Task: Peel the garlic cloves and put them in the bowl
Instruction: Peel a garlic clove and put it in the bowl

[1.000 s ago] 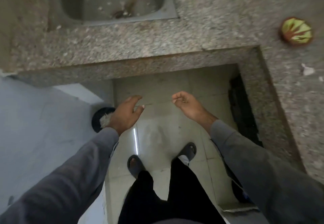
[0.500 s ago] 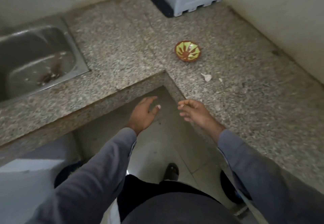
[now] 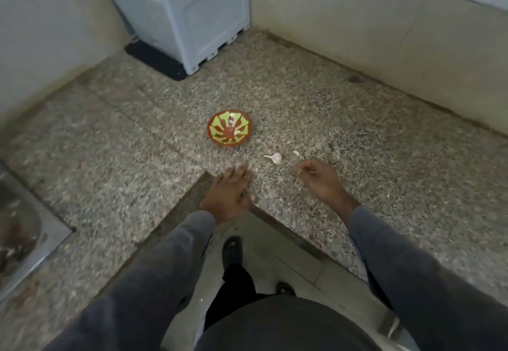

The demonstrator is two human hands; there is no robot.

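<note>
Neither grip holds garlic: the left hand (image 3: pixel 229 196) hangs spread over the table (image 3: pixel 123 141) corner, and the right hand (image 3: pixel 320 177) is loosely curled with nothing clearly in it. One small garlic clove (image 3: pixel 276 157) lies between the right hand and the painted bowl (image 3: pixel 229 128). A hasty pinch could skid the clove off the table edge.

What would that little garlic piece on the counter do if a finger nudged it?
The garlic is small and rounded with a thin tail, so it would probably skid or wobble rather than roll straight. It looks very light. Its pale skin seems papery and may flake off. The counter looks flat, so it should stop soon.
</note>
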